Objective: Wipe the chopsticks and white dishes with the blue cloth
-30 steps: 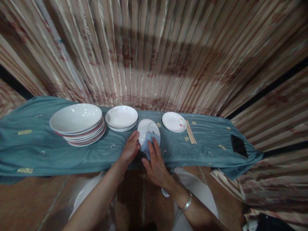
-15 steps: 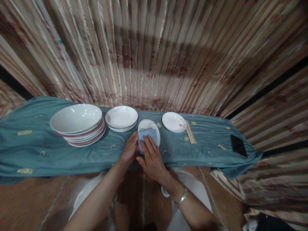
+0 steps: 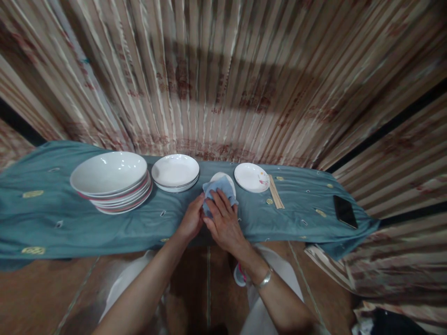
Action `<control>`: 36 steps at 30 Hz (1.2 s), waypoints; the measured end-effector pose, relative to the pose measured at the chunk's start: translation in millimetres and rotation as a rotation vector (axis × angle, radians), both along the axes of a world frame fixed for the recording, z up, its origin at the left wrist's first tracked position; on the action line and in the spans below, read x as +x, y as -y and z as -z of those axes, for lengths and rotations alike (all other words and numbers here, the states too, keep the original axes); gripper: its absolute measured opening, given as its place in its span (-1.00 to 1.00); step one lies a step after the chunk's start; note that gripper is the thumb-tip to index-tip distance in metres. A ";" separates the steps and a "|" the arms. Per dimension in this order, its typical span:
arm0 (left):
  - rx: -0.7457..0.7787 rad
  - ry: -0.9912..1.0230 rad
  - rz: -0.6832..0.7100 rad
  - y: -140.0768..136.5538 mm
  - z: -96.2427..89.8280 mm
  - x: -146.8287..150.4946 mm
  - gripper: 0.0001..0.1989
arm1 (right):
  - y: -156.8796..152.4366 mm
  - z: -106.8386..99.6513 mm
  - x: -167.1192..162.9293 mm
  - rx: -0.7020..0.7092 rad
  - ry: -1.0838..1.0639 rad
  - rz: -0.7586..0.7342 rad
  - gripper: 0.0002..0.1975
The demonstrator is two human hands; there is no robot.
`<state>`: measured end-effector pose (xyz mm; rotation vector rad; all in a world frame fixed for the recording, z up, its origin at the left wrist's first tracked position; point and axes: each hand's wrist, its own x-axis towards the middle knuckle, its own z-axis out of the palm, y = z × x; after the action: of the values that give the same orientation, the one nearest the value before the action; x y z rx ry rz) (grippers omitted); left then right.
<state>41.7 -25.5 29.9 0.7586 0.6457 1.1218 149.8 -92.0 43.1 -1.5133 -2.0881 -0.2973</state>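
Head view: left hand [image 3: 193, 217] grips a plate [image 3: 231, 180]; right hand [image 3: 225, 227], fingers extended, presses a cloth [image 3: 225, 186] onto it.

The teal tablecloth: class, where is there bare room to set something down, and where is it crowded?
Free: between chopsticks and dark device, and left of the tall dish stack. Crowded: the middle, where left hand, right hand, blue cloth and plate meet.

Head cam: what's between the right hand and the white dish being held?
The blue cloth: in the head view it lies over the white dish, under the right hand's fingers.
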 end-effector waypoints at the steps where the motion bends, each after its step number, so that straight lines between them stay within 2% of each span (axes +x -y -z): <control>1: 0.000 0.018 0.008 1.0 -0.6 1.0 -0.71 | -0.7 -1.1 1.8 -0.001 -0.011 0.005 -0.56; 10: -0.087 -0.016 0.115 11.1 -10.0 5.5 -0.63 | -8.0 -11.5 20.0 0.017 -0.164 0.045 -0.53; 19: -0.021 -0.081 0.177 13.9 -14.1 5.6 -0.63 | -11.5 -14.2 29.1 0.003 -0.303 0.031 -0.53; 26: -0.047 -0.131 0.158 14.1 -11.8 3.8 -0.59 | -23.3 -12.7 44.9 0.023 -0.487 0.044 -0.55; 36: -0.019 -0.121 0.180 11.6 -12.3 -1.7 -0.61 | -34.8 -3.9 50.9 0.022 -0.606 0.055 -0.54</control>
<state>40.0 -37.1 42.2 0.8556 0.6748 0.9089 200.7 -57.2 47.0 -1.4240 -1.5583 0.1130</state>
